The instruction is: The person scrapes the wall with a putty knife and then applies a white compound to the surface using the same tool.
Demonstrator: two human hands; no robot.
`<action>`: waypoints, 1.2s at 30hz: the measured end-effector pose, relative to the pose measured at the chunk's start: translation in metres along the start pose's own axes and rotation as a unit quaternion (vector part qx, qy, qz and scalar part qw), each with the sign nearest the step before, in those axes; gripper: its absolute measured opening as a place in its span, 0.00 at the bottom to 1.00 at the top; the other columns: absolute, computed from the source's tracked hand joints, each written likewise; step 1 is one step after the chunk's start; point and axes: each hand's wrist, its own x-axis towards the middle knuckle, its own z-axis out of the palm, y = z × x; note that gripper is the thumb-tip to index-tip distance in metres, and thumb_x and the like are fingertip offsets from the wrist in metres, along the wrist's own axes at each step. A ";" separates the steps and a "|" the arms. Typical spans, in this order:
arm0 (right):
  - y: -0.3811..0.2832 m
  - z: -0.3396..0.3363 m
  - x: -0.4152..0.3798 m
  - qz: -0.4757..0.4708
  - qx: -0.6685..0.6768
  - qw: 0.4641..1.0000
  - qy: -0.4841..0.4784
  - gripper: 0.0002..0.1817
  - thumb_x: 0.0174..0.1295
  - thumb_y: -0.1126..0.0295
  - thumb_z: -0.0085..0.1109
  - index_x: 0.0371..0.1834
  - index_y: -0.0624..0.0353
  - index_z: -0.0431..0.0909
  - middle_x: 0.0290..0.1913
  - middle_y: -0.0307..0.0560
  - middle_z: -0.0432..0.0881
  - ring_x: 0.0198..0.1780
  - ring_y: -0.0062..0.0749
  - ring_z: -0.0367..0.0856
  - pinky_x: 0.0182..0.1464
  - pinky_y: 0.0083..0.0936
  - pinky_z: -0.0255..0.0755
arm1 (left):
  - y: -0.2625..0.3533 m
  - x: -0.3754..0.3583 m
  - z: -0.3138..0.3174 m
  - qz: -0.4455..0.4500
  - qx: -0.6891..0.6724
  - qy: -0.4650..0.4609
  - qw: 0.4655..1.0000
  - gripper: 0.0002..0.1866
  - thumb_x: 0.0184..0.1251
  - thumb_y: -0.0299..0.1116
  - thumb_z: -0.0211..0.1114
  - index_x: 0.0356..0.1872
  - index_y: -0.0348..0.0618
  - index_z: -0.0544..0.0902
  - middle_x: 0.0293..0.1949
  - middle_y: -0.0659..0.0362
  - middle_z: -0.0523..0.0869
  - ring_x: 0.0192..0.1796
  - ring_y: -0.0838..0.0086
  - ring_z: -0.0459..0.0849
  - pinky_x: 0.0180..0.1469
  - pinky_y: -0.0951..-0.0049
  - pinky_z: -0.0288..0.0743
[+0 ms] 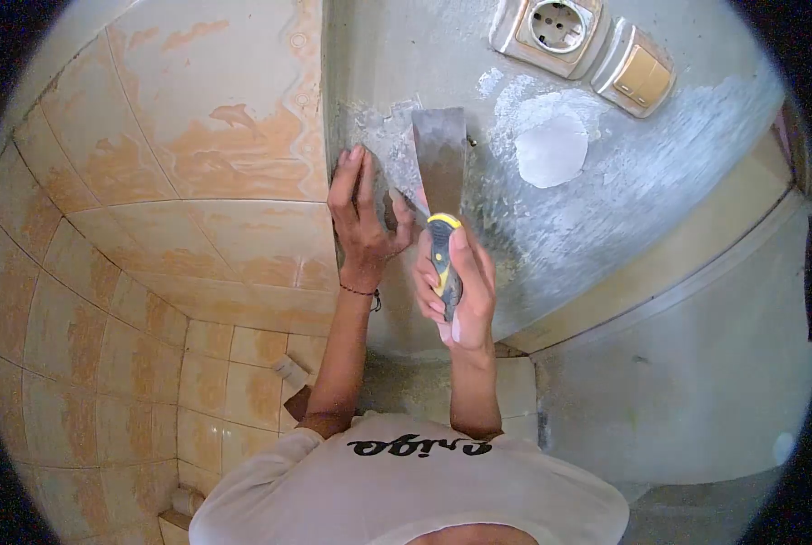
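My right hand (456,291) grips the yellow-and-black handle of a putty knife (440,159). Its wide metal blade lies flat against the grey plastered wall (606,182), pointing up. My left hand (362,213) rests with fingers together on the wall beside the blade, at the edge where the plaster meets the tiles. A thin cord bracelet sits on that wrist. Scraped, lighter patches of plaster surround the blade's tip.
A round white filler patch (551,150) shows right of the blade. Above it sit a socket (556,27) and a light switch (640,73). Beige patterned tiles (179,182) cover the wall to the left. A door frame (697,263) runs along the right.
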 end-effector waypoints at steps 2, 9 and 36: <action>0.000 -0.002 0.001 0.001 0.031 0.999 -0.021 0.20 0.80 0.54 0.40 0.56 0.61 0.69 0.26 0.38 0.65 0.15 0.12 0.58 0.13 0.10 0.49 | 0.002 0.001 -0.001 -0.004 -0.004 0.001 1.000 0.31 0.64 0.26 0.63 0.69 0.32 0.69 0.69 0.44 0.70 0.72 0.51 0.67 0.75 0.53 0.63; 0.003 0.008 0.005 0.041 0.041 0.998 -0.035 0.29 0.80 0.51 0.36 0.74 0.61 0.62 0.25 0.37 0.63 0.14 0.12 0.55 0.10 0.11 0.47 | -0.002 -0.001 0.001 -0.002 0.005 0.008 1.000 0.29 0.67 0.27 0.64 0.69 0.36 0.69 0.68 0.47 0.71 0.71 0.54 0.68 0.75 0.54 0.63; -0.008 -0.013 -0.008 0.007 -0.035 0.999 -0.020 0.23 0.79 0.54 0.43 0.57 0.66 0.73 0.27 0.36 0.73 0.21 0.14 0.66 0.24 0.15 0.61 | 0.003 0.000 -0.004 0.015 0.013 -0.010 1.000 0.31 0.64 0.34 0.60 0.66 0.25 0.69 0.66 0.41 0.69 0.69 0.47 0.70 0.72 0.48 0.67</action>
